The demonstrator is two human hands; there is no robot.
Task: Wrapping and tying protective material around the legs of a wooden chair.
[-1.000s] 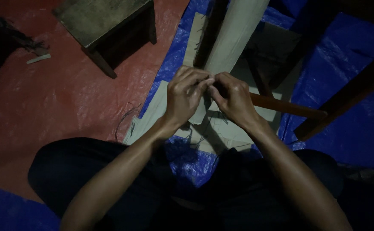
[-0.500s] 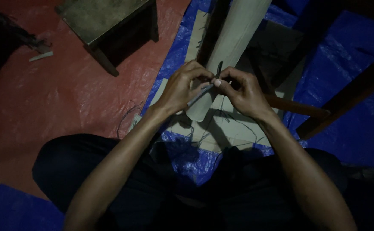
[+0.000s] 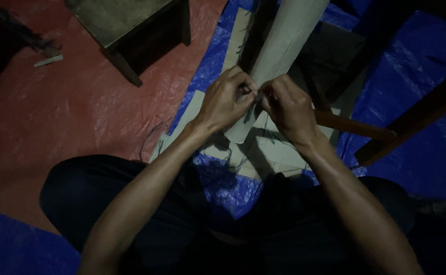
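Pale cardboard strip (image 3: 279, 61) runs from top centre down to its lower end just under the hands, angled, sitting over flat cardboard pieces (image 3: 264, 153) on the blue tarp (image 3: 411, 102). Both hands meet at the strip's lower part, fingertips touching each other. Left hand (image 3: 225, 102) closed in a pinch, right hand (image 3: 286, 107) same, both nipping something thin and dark at the strip's edge — looks like thread or cord, too small/dim to confirm. Loose dark thread ends (image 3: 233, 163) trail over the flat cardboard below, more curl at the tarp edge near the left forearm.

Progress, judging from layout only: work w/ the thread at the strip's lower edge is mid-way. Strands hang loose, nothing looks tied off or trimmed. Rest of strip above the hands shows no visible stitching, but lighting is poor so can't be sure.

Around: wooden stick (image 3: 355, 125) passes under the right wrist, dark wooden stool (image 3: 131, 25) top left on red tarp (image 3: 55, 117). Person's knees in dark trousers at bottom.
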